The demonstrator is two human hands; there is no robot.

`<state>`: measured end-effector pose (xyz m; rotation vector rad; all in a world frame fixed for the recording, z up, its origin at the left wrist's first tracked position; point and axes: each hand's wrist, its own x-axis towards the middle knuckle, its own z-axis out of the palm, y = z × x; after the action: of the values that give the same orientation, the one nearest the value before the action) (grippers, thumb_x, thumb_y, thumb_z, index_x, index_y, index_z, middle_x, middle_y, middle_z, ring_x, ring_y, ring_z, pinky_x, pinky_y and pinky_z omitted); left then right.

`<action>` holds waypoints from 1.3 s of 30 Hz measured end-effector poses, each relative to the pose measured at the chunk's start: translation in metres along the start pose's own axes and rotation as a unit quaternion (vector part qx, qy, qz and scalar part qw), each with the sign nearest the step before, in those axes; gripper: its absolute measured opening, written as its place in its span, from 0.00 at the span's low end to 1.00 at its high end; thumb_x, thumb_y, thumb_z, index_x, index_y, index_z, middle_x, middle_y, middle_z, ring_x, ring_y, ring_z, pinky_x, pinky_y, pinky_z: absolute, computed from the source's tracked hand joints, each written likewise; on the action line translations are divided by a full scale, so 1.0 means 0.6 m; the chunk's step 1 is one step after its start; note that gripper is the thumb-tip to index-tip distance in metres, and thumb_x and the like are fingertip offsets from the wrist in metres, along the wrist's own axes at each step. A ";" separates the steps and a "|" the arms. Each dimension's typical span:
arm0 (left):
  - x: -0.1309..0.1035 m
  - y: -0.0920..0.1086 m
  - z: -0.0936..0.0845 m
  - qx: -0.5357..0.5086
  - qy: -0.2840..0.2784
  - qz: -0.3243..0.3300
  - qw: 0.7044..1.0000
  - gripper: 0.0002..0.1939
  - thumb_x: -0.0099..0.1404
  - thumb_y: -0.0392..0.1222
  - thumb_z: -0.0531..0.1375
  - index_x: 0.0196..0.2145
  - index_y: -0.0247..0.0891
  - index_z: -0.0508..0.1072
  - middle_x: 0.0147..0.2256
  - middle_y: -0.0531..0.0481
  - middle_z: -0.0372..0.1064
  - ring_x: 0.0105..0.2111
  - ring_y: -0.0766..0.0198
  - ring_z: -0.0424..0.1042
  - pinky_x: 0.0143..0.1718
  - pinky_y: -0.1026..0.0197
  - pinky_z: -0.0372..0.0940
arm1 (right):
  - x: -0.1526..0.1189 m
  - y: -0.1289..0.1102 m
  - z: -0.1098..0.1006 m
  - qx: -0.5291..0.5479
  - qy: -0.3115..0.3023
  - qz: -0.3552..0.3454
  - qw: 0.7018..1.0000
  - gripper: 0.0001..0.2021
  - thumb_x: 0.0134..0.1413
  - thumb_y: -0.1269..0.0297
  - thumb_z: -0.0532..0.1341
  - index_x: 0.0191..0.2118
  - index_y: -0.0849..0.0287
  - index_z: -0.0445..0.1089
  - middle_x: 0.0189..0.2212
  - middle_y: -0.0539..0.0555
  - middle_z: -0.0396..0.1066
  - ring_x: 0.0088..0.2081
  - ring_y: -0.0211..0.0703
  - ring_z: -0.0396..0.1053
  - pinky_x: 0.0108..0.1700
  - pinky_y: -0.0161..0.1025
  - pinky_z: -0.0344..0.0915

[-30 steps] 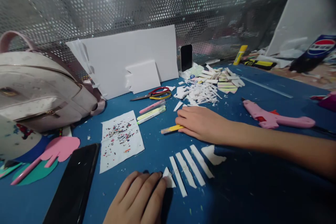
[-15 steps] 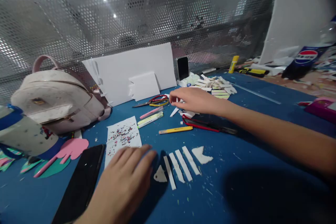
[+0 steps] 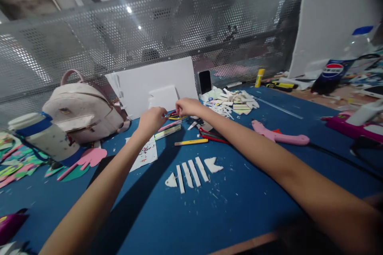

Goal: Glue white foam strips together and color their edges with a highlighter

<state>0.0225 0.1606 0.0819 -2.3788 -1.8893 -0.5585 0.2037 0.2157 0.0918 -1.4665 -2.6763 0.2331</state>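
Both hands are close together at the back of the blue table, with bent fingers. My left hand [image 3: 152, 120] is closed beside the scissors [image 3: 177, 117] with red and yellow handles; it covers the blade side. My right hand [image 3: 188, 106] is closed just above the handles. What either hand pinches is too small or hidden to make out. In front, white foam pieces form a fish shape: a pointed head [image 3: 171, 180], several strips [image 3: 195, 173] and a notched tail [image 3: 213, 165]. A yellow pen [image 3: 191, 142] and highlighters [image 3: 168, 132] lie nearer than the scissors.
A white board [image 3: 134, 91] leans at the back beside a backpack [image 3: 83, 107]. A tumbler [image 3: 44, 137] stands left. White scraps [image 3: 236, 101] are heaped behind my right arm. A pink glue gun [image 3: 279, 136], glue stick [image 3: 259, 78] and cola bottle [image 3: 332, 72] are right.
My left hand has moved from beside the foam fish head forward to the scissors. My right hand has shifted left, towards the scissors' handles. The view has tilted up.
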 end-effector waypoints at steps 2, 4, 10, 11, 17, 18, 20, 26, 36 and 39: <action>0.005 0.000 0.008 -0.021 0.003 -0.023 1.000 0.14 0.72 0.47 0.62 0.51 0.38 0.73 0.50 0.45 0.72 0.48 0.57 0.74 0.51 0.48 0.72 | -0.004 0.008 -0.008 0.028 0.021 -0.035 0.999 0.15 0.67 0.59 0.64 0.55 0.59 0.71 0.53 0.58 0.72 0.50 0.50 0.74 0.51 0.52 0.74; 0.011 0.000 0.009 -0.058 -0.003 -0.028 0.998 0.16 0.72 0.47 0.62 0.53 0.38 0.72 0.51 0.44 0.72 0.48 0.57 0.74 0.50 0.48 0.72 | -0.003 0.014 -0.013 0.056 0.039 -0.067 0.995 0.15 0.67 0.58 0.63 0.55 0.60 0.71 0.53 0.58 0.72 0.49 0.50 0.74 0.50 0.52 0.74; 0.030 -0.016 0.008 -0.171 -0.050 -0.003 0.984 0.14 0.72 0.48 0.62 0.48 0.35 0.74 0.44 0.47 0.74 0.39 0.62 0.76 0.41 0.55 0.74 | 0.019 0.029 -0.011 0.123 0.093 -0.113 0.982 0.15 0.67 0.59 0.63 0.54 0.60 0.71 0.52 0.58 0.73 0.48 0.48 0.74 0.48 0.51 0.75; 0.032 -0.023 0.008 -0.181 -0.052 -0.003 0.982 0.14 0.72 0.48 0.63 0.47 0.35 0.74 0.43 0.48 0.74 0.38 0.63 0.76 0.41 0.56 0.74 | 0.023 0.033 -0.010 0.130 0.100 -0.114 0.980 0.15 0.68 0.59 0.63 0.54 0.60 0.71 0.51 0.57 0.73 0.47 0.48 0.74 0.48 0.50 0.75; 0.037 -0.073 -0.004 -0.206 -0.038 -0.025 0.978 0.14 0.72 0.49 0.62 0.47 0.35 0.74 0.42 0.48 0.74 0.38 0.63 0.75 0.40 0.56 0.74 | 0.035 0.062 -0.007 0.152 0.118 -0.095 0.977 0.15 0.67 0.58 0.63 0.54 0.60 0.71 0.51 0.57 0.73 0.47 0.48 0.74 0.48 0.50 0.75; 0.037 -0.080 -0.007 -0.207 -0.034 -0.030 0.977 0.14 0.72 0.49 0.62 0.47 0.35 0.74 0.42 0.48 0.74 0.38 0.63 0.75 0.40 0.56 0.74 | 0.035 0.066 -0.007 0.153 0.119 -0.090 0.977 0.15 0.67 0.58 0.64 0.54 0.61 0.71 0.51 0.57 0.73 0.47 0.48 0.74 0.48 0.50 0.75; 0.035 -0.092 -0.012 -0.209 -0.028 -0.040 0.977 0.14 0.72 0.49 0.62 0.47 0.35 0.74 0.42 0.48 0.74 0.38 0.63 0.75 0.40 0.56 0.74 | 0.035 0.072 -0.005 0.154 0.120 -0.080 0.977 0.15 0.67 0.58 0.64 0.54 0.60 0.71 0.51 0.57 0.73 0.47 0.48 0.74 0.48 0.50 0.75; 0.032 -0.114 -0.009 -0.206 -0.021 -0.069 0.976 0.14 0.72 0.49 0.62 0.48 0.35 0.74 0.43 0.47 0.74 0.38 0.63 0.76 0.41 0.55 0.74 | 0.032 0.082 -0.003 0.156 0.122 -0.055 0.979 0.15 0.67 0.58 0.64 0.54 0.60 0.71 0.52 0.58 0.73 0.48 0.49 0.74 0.48 0.51 0.75; 0.031 -0.129 0.002 -0.191 -0.007 -0.102 0.976 0.14 0.72 0.50 0.62 0.46 0.35 0.74 0.44 0.48 0.74 0.41 0.61 0.76 0.42 0.55 0.74 | 0.034 0.090 -0.008 0.223 0.112 -0.004 0.968 0.16 0.67 0.58 0.64 0.55 0.60 0.71 0.52 0.58 0.73 0.47 0.48 0.74 0.48 0.50 0.75; 0.030 -0.125 0.005 -0.219 -0.008 -0.107 0.970 0.14 0.72 0.49 0.62 0.47 0.35 0.74 0.44 0.47 0.74 0.40 0.62 0.76 0.42 0.55 0.74 | 0.035 0.081 -0.005 0.266 0.089 -0.005 0.960 0.15 0.68 0.58 0.63 0.54 0.61 0.71 0.50 0.57 0.73 0.45 0.47 0.75 0.46 0.48 0.76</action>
<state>-0.0447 0.1970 0.0715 -2.4291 -2.2438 -1.0795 0.2329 0.2596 0.0863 -1.2329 -2.2310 0.7165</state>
